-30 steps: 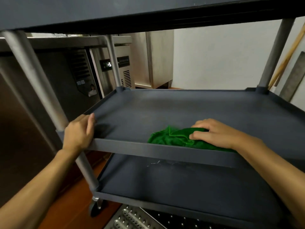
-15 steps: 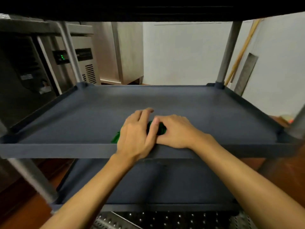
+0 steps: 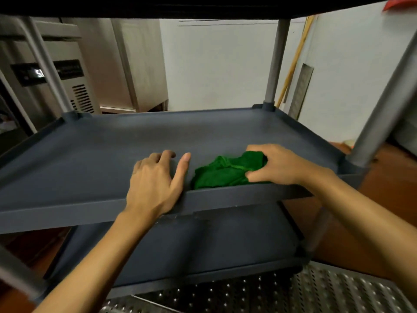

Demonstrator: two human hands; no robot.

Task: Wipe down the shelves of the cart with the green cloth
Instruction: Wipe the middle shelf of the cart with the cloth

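The dark grey cart's middle shelf (image 3: 94, 152) fills the centre of the view. A crumpled green cloth (image 3: 222, 173) lies on it just behind the front rim, right of centre. My right hand (image 3: 279, 164) grips the cloth's right side, fingers curled over it. My left hand (image 3: 158, 179) rests flat over the front rim, left of the cloth, fingers spread and holding nothing. The lower shelf (image 3: 203, 247) shows beneath, and the top shelf's dark underside (image 3: 203, 5) runs along the upper edge.
Grey posts (image 3: 274, 64) stand at the shelf corners. A steel refrigerator unit (image 3: 67, 75) is behind at the left, a white wall at the back, a wooden stick (image 3: 293, 62) leaning at the right. A perforated metal sheet (image 3: 316, 290) lies on the floor in front.
My hands were together on the cloth; now they are apart. The right hand has slid the cloth to the right, and the left hand has let go and rests on the rim.
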